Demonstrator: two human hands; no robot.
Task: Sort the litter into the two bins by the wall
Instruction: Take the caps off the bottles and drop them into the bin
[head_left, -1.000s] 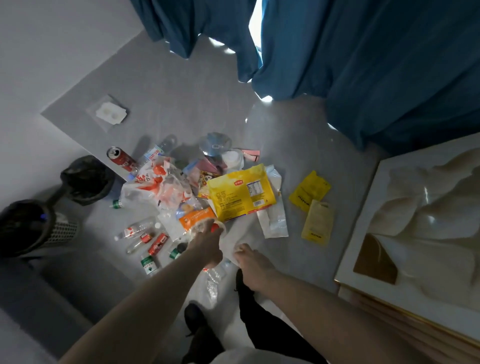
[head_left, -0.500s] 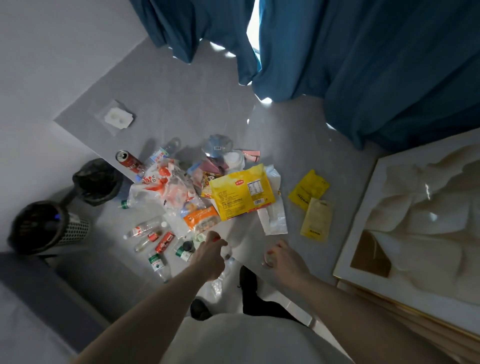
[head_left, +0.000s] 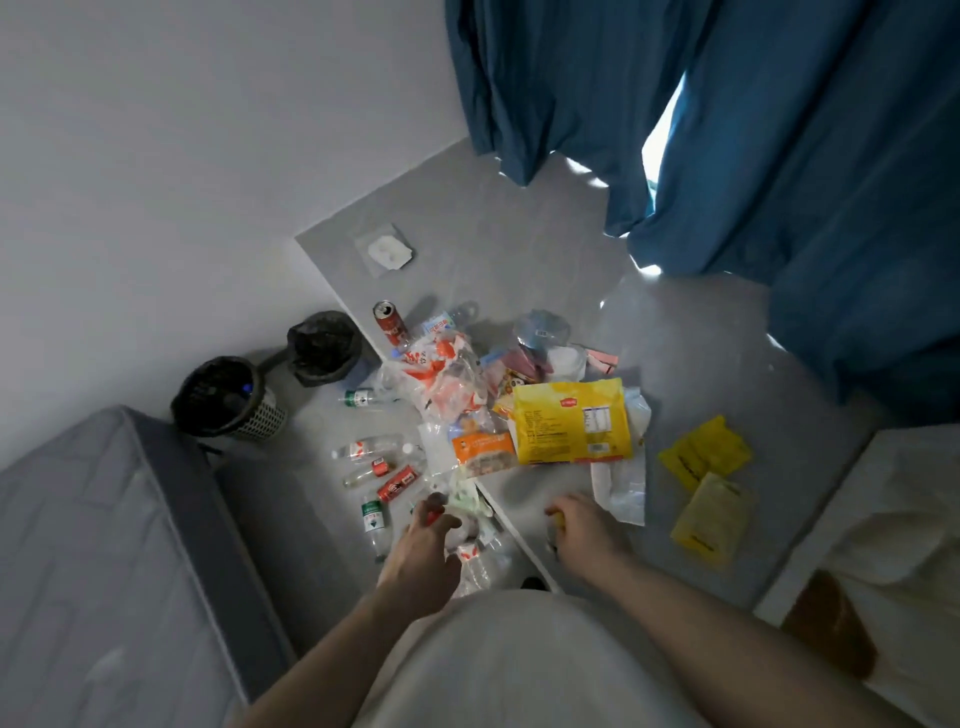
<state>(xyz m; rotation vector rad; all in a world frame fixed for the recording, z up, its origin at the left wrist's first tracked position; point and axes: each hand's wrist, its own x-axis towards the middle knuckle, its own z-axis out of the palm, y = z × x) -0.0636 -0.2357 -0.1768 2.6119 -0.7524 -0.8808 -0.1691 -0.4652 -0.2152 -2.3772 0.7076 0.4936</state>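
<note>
Lifting w/ litter: left hand (head_left: 421, 558) & right hand (head_left: 584, 532), now higher.

— The big yellow packet (head_left: 571, 428)?
— Glossy plastic; the bottles (head_left: 366, 449) clear plastic, the red can (head_left: 389, 323) shiny metal
— And the curtain (head_left: 779, 156)?
— Matt blue cloth, floor (head_left: 519, 249) smooth grey
</note>
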